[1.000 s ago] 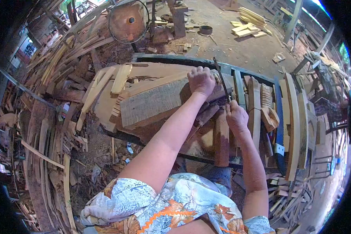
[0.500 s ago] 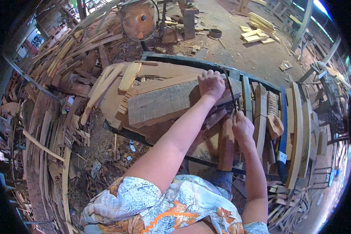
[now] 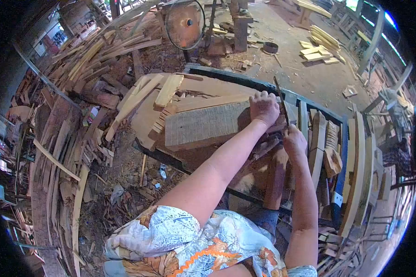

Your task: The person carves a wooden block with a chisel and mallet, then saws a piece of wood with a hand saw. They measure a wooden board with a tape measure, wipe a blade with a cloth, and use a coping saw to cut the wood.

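My left hand [image 3: 265, 110] is on the grey-brown wooden block [image 3: 203, 124], fingers curled over it near its right end. My right hand [image 3: 295, 142] is closed around the near end of a handsaw [image 3: 282, 104]. Its thin dark blade shows almost edge-on and points away from me, just right of my left hand, against the block's right end. The saw's handle is hidden in my fist, and I cannot make out its teeth. Under the block's right part, a brown wooden beam [image 3: 275, 177] slopes toward me.
Curved wooden pieces [image 3: 356, 166] and a blue-edged saw [image 3: 339, 184] lie to the right. A notched wood piece [image 3: 164, 119] sits left of the block. Ahead stand a round fan [image 3: 185, 25] and a yellowish plank stack [image 3: 326, 44]. Scrap wood [image 3: 55, 166] covers the left side.
My right hand and the saw have moved forward along the block's end, closer to my left hand. My left hand keeps its place on the block. The whole view has shifted slightly.
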The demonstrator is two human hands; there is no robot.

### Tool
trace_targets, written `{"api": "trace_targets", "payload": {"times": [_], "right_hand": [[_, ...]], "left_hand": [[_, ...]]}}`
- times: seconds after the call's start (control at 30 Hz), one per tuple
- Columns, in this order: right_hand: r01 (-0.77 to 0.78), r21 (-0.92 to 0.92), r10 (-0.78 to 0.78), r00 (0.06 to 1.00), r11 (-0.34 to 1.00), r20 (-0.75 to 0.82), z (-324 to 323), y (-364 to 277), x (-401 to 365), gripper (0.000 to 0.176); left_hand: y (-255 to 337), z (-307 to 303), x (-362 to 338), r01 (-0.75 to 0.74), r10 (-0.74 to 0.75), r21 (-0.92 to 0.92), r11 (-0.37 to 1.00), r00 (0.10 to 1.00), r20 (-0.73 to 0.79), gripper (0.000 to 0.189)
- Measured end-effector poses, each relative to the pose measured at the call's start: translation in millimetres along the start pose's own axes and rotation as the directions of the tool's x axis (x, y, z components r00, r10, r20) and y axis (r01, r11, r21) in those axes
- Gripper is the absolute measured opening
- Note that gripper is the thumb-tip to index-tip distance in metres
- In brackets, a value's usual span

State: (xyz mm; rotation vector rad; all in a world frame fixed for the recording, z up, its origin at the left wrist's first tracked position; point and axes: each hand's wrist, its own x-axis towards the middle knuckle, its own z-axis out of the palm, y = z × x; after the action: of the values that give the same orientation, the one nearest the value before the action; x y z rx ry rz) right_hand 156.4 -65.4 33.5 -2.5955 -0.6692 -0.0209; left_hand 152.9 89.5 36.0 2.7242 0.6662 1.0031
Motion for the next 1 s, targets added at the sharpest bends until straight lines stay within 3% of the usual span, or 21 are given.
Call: {"api": "trace_targets", "payload": {"times": [0.13, 0.2, 0.27, 0.37, 0.47, 0.6, 1.0], "right_hand": [[-0.032, -0.045, 0.035, 0.997, 0.998, 0.071, -6, -2, -10, 0.026], [0.014, -0.047, -0.012, 0.999, 0.999, 0.037, -10, 11, -47, 0.025], [-0.025, -0.114, 0.035, 0.996, 0.993, 0.083, -10, 29, -81, 0.023], [0.019, -0.024, -0.018, 0.998, 1.000, 0.057, -19, 31, -98, 0.023], [-0.031, -0.070, 0.038, 0.994, 0.997, 0.102, -16, 16, -47, 0.025], [0.009, -0.053, -0.006, 0.998, 0.999, 0.057, -3, -7, 12, 0.026], [-0.036, -0.042, 0.038, 0.998, 0.998, 0.048, 5, -9, 13, 0.026]], "left_hand": [[3, -3, 1, 0.029, -0.029, 0.014, 0.999, 0.999, 0.019, 0.015], [2, -1, 1, 0.028, -0.028, 0.002, 1.000, 1.000, 0.004, 0.015], [1, 2, 0, 0.024, -0.024, -0.024, 0.999, 1.000, -0.015, 0.014], [-1, 3, 0, 0.012, -0.012, -0.030, 0.999, 1.000, -0.010, 0.013], [-2, 2, 0, -0.008, 0.008, -0.020, 1.000, 1.000, -0.003, 0.013], [-1, 1, 2, -0.004, 0.004, -0.014, 1.000, 1.000, 0.004, 0.014], [0, 3, 1, 0.020, -0.020, -0.008, 1.000, 1.000, 0.018, 0.016]]}}
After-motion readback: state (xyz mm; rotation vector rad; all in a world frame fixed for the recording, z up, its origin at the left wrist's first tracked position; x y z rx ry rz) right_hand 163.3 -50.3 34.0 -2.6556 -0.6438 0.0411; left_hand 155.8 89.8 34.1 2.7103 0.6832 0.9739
